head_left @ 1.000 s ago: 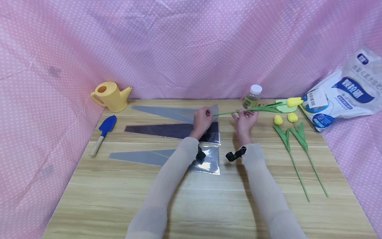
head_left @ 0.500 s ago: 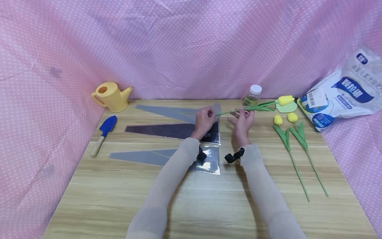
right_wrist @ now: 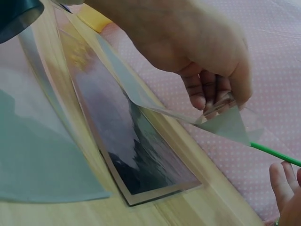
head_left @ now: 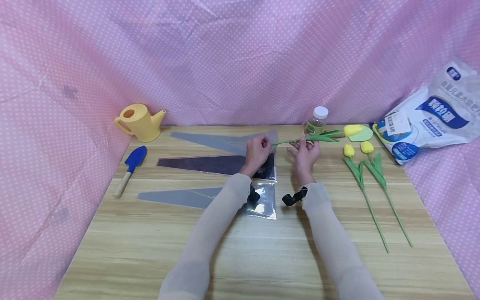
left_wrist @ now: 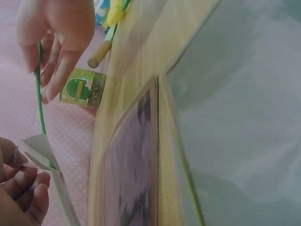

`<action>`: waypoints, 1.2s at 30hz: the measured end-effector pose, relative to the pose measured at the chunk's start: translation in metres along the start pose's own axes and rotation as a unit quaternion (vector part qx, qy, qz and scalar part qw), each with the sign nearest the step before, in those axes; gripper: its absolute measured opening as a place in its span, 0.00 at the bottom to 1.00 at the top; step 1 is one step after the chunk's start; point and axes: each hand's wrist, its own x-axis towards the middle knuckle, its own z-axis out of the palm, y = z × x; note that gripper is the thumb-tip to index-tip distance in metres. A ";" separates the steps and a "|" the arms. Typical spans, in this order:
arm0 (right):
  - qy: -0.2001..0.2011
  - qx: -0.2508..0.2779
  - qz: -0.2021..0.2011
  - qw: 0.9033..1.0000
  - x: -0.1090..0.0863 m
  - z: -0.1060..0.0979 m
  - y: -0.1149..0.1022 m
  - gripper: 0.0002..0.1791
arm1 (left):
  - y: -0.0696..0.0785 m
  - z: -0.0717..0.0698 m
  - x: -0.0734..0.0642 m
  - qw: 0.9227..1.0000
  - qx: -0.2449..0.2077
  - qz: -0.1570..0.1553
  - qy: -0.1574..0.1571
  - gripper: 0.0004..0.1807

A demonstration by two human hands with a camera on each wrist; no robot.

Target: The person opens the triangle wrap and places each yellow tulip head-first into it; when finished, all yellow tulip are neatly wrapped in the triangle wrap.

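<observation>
In the head view my left hand point(head_left: 256, 153) pinches the wide end of a narrow, tapering grey flower sleeve point(head_left: 213, 141) at the back of the table. The right wrist view shows the sleeve's clear mouth point(right_wrist: 225, 122) raised and parted at those fingers. A yellow artificial tulip point(head_left: 352, 130) lies sideways, its bloom toward the right. My right hand point(head_left: 307, 158) holds it just below the leaves, between thumb and fingers. Its green stem point(left_wrist: 41, 113) runs into the sleeve's mouth in the left wrist view; the part inside is mostly hidden.
A dark sleeve point(head_left: 202, 163) and another grey sleeve point(head_left: 172, 197) lie nearer. Two yellow tulips point(head_left: 361, 187) lie right. Around them are a yellow watering can point(head_left: 144, 123), a blue trowel point(head_left: 135, 157), a white-capped jar point(head_left: 318, 121), a green-bladed tool point(head_left: 361, 134) and a white bag point(head_left: 431, 116).
The tulip has slid left, deeper into the sleeve, its bloom now over the green blade. My right hand moved slightly left with it; my left hand shifted slightly right, then stayed put.
</observation>
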 end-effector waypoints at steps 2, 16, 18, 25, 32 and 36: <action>-0.003 0.000 0.001 1.000 0.000 0.001 0.001 0.05 | 0.001 0.000 0.000 1.000 0.001 0.000 0.002 0.05; -0.062 -0.058 0.019 0.996 -0.009 0.010 -0.001 0.02 | 0.005 -0.001 0.001 1.000 -0.003 0.002 0.002 0.04; -0.063 -0.059 0.016 0.996 -0.009 0.010 -0.004 0.05 | 0.004 -0.002 0.001 1.000 -0.006 0.002 0.004 0.04; -0.045 -0.049 -0.012 0.998 -0.010 0.011 -0.014 0.03 | 0.004 -0.005 0.000 1.000 -0.002 0.005 0.006 0.05; -0.055 -0.043 -0.013 0.997 -0.010 0.011 -0.013 0.01 | 0.005 -0.005 0.000 1.000 0.007 0.012 0.009 0.05; -0.061 -0.042 -0.009 0.997 -0.010 0.012 -0.011 0.02 | 0.005 -0.004 0.001 1.000 0.007 0.012 0.006 0.05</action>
